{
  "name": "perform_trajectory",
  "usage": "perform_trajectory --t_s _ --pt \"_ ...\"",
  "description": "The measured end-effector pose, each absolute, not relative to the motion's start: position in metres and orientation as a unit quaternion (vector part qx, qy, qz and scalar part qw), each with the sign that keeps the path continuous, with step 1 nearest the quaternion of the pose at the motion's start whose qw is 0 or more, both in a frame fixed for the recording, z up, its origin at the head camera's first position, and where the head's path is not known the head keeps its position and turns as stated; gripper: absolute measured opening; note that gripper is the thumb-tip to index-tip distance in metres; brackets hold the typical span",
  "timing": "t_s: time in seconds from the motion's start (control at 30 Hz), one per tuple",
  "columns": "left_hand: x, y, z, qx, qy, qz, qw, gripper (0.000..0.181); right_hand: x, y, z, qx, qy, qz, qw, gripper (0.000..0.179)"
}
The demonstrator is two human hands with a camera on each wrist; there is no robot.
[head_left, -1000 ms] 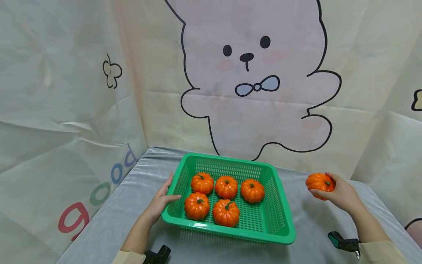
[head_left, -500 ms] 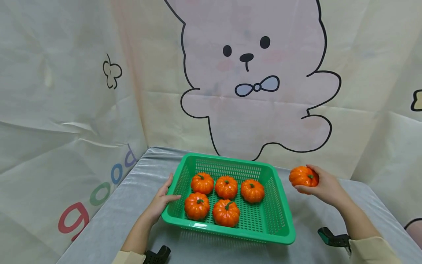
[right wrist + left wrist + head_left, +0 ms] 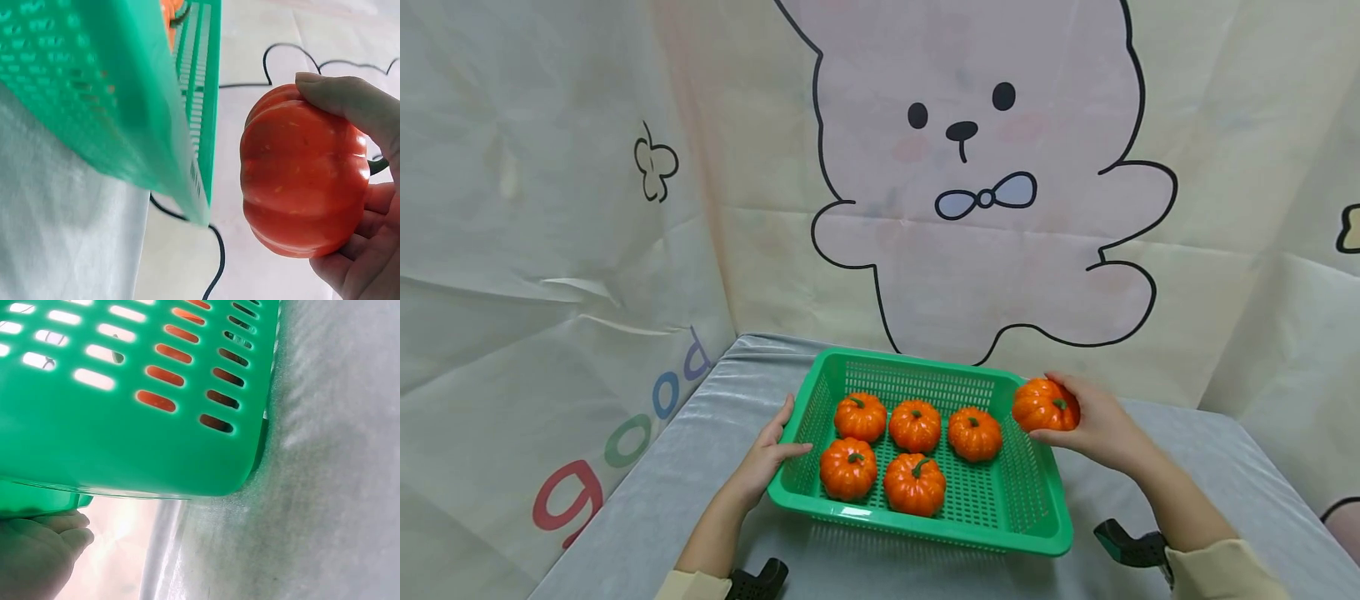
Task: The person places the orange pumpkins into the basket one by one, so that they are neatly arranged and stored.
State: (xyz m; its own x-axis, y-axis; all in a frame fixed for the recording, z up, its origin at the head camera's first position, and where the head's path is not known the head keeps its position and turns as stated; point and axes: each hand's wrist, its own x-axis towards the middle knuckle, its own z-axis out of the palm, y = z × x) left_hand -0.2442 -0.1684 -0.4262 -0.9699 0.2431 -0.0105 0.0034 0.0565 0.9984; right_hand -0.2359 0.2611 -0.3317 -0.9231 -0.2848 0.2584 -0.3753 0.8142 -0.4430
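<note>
A green plastic basket [image 3: 940, 526] with slotted walls sits on the cloth in the head view. Inside it lie several small orange pumpkins [image 3: 914, 426], most of them toward its left side. My left hand [image 3: 763, 458] holds the basket's left rim, thumb over the top and fingers along the outside. Another pumpkin [image 3: 1043, 405] is in my right hand [image 3: 1101, 427], raised at the basket's right rim and overlapping it in the head view. Seen from the right wrist, thumb and fingers grip this pumpkin [image 3: 303, 175] on opposite sides, its green stem toward the palm.
Grey cloth [image 3: 700, 475] covers the table around the basket. Behind it hangs a cream backdrop [image 3: 1225, 208] printed with a cartoon bear [image 3: 977, 275]. A black wrist device [image 3: 1131, 546] sits below the right forearm, another [image 3: 760, 579] by the left sleeve.
My right hand has carried its pumpkin leftward, from over the cloth at the right to the basket's right rim. The left hand, the basket and the pumpkins inside stay as they were.
</note>
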Motion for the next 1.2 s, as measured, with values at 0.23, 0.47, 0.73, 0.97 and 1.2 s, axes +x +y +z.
perform_trajectory --t_s 0.23,0.47,0.73,0.97,1.2 --pt "-0.244 -0.168 -0.426 0.088 0.722 0.680 0.089 0.086 -0.232 0.239 -0.332 0.202 -0.946 0.246 0.063 0.083" --pt "-0.244 -0.168 -0.426 0.086 0.723 0.680 0.089 0.086 -0.232 0.225 -0.339 0.226 -0.948 0.221 0.035 0.085" --pt "-0.244 -0.168 -0.426 0.085 0.724 0.679 0.088 0.086 -0.233 0.215 -0.348 0.233 -0.945 0.230 -0.005 0.085" --pt "-0.244 -0.168 -0.427 0.084 0.725 0.678 0.087 0.085 -0.233 0.209 -0.355 0.250 -0.939 0.233 -0.038 0.084" --pt "-0.244 -0.168 -0.427 0.082 0.727 0.676 0.086 0.085 -0.236 0.207 -0.344 0.269 -0.937 0.220 -0.034 0.082"
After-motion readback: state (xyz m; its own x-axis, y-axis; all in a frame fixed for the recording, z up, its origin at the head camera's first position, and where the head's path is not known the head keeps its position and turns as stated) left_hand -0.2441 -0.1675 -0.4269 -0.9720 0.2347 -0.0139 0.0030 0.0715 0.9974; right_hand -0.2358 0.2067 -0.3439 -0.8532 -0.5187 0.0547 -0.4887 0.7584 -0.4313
